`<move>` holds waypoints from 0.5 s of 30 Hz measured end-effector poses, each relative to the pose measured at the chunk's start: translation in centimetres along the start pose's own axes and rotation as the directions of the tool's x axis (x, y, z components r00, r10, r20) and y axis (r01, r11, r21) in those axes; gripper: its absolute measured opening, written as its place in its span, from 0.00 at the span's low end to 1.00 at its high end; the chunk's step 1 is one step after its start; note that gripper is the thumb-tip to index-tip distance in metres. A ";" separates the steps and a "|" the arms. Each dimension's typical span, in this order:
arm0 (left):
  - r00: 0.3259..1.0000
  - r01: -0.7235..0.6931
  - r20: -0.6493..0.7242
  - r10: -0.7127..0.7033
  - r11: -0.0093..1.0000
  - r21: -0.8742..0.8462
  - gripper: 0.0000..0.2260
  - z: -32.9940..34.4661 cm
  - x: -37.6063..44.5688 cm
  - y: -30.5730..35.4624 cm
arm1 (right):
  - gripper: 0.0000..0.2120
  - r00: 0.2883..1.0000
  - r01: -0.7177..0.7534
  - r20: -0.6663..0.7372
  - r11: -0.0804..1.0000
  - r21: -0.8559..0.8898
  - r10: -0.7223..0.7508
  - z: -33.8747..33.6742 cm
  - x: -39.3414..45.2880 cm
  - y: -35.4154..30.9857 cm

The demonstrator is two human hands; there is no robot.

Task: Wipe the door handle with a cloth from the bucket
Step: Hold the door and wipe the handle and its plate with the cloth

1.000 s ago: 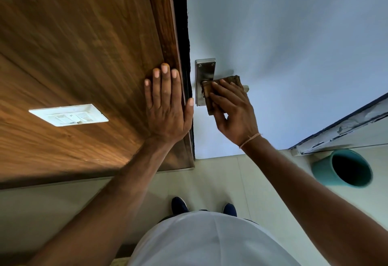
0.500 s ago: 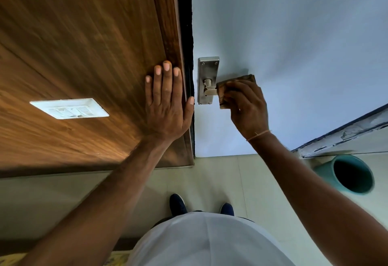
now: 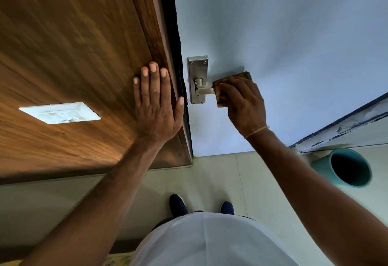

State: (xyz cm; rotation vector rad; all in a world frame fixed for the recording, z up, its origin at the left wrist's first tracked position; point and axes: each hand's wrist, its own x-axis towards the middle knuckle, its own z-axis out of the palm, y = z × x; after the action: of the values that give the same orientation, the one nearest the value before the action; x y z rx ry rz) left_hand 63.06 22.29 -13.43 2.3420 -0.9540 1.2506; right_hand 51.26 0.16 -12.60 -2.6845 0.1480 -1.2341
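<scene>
A steel lever handle (image 3: pixel 203 90) on a steel backplate (image 3: pixel 198 67) is fixed to the pale blue door (image 3: pixel 283 34). My right hand (image 3: pixel 244 102) grips a brown cloth (image 3: pixel 241 76) wrapped over the outer part of the lever, which is hidden under it. The lever's inner stub near the plate shows bare. My left hand (image 3: pixel 156 101) lies flat, fingers straight, on the wooden door frame (image 3: pixel 151 24) just left of the handle. A teal bucket (image 3: pixel 344 167) stands on the floor at the lower right, its inside dark.
A white switch plate (image 3: pixel 59 112) sits on the wood panel at the left. Pale floor tiles (image 3: pixel 220 173) run below the door. My dark blue shoes (image 3: pixel 177 203) stand close to the door. A worn ledge (image 3: pixel 344 127) runs above the bucket.
My right hand has slid the cloth along the lever, from against the backplate outward to the right. The inner stub is now uncovered. My left hand stays flat on the frame.
</scene>
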 end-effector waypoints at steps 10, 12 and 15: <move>1.000 0.028 0.001 -0.028 0.999 0.025 0.36 0.1 0.1 0.3 | 0.14 0.988 0.150 0.041 0.987 0.051 -0.152 1.8 0.8 -3.3; 1.000 0.025 0.011 -0.025 1.000 0.018 0.37 -0.1 0.1 0.3 | 0.13 0.993 0.115 -0.004 0.993 0.028 -0.115 0.8 0.2 -1.3; 1.000 0.019 0.010 -0.019 0.999 0.033 0.36 -0.1 0.0 0.2 | 0.11 0.997 0.053 -0.048 0.998 -0.016 -0.054 0.3 -0.1 -0.2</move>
State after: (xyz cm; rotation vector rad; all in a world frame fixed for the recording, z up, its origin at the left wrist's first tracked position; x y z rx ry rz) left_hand 62.89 22.21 -13.33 2.3793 -0.9187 1.2571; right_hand 51.45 0.42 -12.84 -2.6883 0.0923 -1.3198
